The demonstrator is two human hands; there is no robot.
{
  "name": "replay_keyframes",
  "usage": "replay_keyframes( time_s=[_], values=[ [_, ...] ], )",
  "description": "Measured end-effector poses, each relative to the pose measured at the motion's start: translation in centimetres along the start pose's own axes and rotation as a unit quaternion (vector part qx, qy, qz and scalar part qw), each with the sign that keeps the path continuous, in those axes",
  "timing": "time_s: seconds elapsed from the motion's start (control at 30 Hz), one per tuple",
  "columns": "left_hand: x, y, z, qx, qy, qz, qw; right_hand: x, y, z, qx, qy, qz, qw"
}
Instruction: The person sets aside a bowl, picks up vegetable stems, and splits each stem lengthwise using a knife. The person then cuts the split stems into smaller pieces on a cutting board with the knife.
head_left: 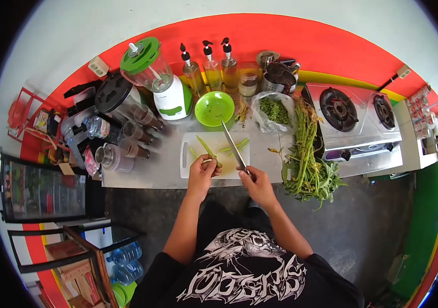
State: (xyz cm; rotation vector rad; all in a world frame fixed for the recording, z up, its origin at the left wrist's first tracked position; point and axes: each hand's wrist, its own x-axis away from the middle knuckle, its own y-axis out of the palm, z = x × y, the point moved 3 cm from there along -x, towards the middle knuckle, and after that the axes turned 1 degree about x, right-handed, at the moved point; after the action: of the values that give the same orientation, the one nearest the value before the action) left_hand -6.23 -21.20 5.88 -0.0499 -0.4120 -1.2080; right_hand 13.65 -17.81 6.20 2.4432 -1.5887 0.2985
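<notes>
Green stalk (205, 146) in my left hand (202, 173), knife (233, 145) in my right hand (256, 185), both over the near side of the white cutting board (185, 168).

My hands are apart from each other: the left is closed on the stalk, which slants up and away from my fingers, and the right is wrapped round the knife's handle, the blade angled over the board with its tip near the green bowl (214, 122). Cut green pieces (238, 145) lie on the board to the right of the stalk, partly behind the blade. Beyond the board, to the right of the bowl, sits a plastic bag (265, 126) of chopped greens (275, 110); a leafy bundle (303, 154) lies between the board and the stove (362, 128).
</notes>
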Motion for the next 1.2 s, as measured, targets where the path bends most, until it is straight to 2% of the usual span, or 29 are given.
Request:
replay_keyframes(
  time_s=[0.07,0.13,0.27,0.33,0.4,0.57,0.63,0.7,0.9,1.0,1.2],
  values=[
    [1.4,0.7,1.8,0.015,0.034,0.018,0.999,0.2,1.2,-1.7,0.062,-0.016,-0.033,0.997],
    [2.6,0.9,2.7,0.021,0.032,0.025,0.999,0.1,2.4,-2.6,0.037,-0.014,-0.041,0.998],
    [3.9,0.9,4.4,0.070,0.049,0.027,0.996,-0.7,3.8,-3.2,-0.009,-0.070,-0.052,0.996],
    [4.1,0.4,5.0,0.126,0.048,0.013,0.991,-0.7,4.6,-3.9,-0.018,-0.084,-0.064,0.994],
    [4.2,0.1,6.3,0.137,0.047,0.008,0.989,-0.4,5.6,-5.1,-0.096,-0.108,-0.105,0.984],
    [4.5,-1.0,8.2,0.195,0.046,-0.010,0.980,0.3,7.7,-6.9,-0.036,-0.184,-0.109,0.976],
    [4.5,-1.3,8.4,0.267,0.014,-0.028,0.963,0.4,8.4,-7.2,-0.018,-0.212,-0.102,0.972],
    [4.4,-1.6,8.8,0.269,0.014,-0.045,0.962,0.6,8.8,-7.7,0.030,-0.276,-0.085,0.957],
    [4.0,-2.4,9.4,0.272,0.015,-0.076,0.959,0.5,9.5,-8.0,0.055,-0.324,-0.071,0.942],
    [4.0,-3.0,9.6,0.273,0.018,-0.086,0.958,0.5,10.1,-7.7,0.066,-0.300,-0.080,0.948],
    [3.8,-3.7,9.9,0.254,0.045,-0.096,0.961,0.3,10.9,-7.5,0.063,-0.314,-0.050,0.946]
  ],
)
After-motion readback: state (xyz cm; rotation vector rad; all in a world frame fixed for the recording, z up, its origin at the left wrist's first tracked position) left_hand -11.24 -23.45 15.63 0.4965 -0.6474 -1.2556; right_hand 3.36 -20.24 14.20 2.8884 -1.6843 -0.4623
